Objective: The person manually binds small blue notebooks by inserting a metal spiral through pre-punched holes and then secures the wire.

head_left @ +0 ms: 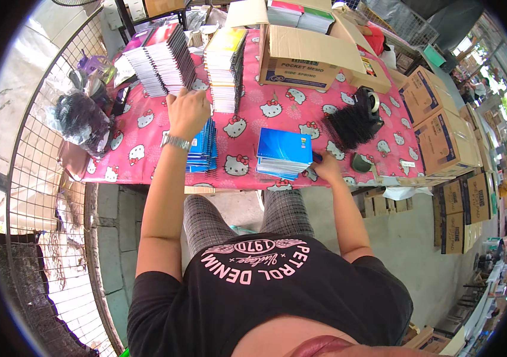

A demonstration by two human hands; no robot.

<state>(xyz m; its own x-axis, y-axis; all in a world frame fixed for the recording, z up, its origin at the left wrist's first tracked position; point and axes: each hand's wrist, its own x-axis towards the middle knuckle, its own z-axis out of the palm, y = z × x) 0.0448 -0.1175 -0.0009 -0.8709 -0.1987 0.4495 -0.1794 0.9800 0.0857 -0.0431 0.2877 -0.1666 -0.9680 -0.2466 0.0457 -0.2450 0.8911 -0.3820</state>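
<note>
"Pink cloth covers the counter (152,137). What's on it, biggest first?"

"An open carton (289,59) at the back. Then tall columns of spiral notebooks: a red-topped one (170,56) at left, a yellow-topped one (224,74) beside it. Nearest the person, two lower stacks: a bright blue stack (284,149) by the front edge, and a second blue stack (205,149) partly behind the left wrist."

"And the hands?"

"The left hand (189,113) is half curled near the foot of the red-topped column; whether it holds or touches anything, I can't tell. The right hand (328,168) is partly closed around or against a small dark object (317,158), just beside the bright blue stack. Its grip is unclear."

"Which step is that?"

"Handling notebooks stack by stack, I'd judge. Lifting the bright blue one would call for support on both sides, as its lower layers look uneven."

"Any writing?"

"Dark block capitals on the carton, white lettering across the black shirt (253,297), and marks on the blue cover too small to read."
</note>
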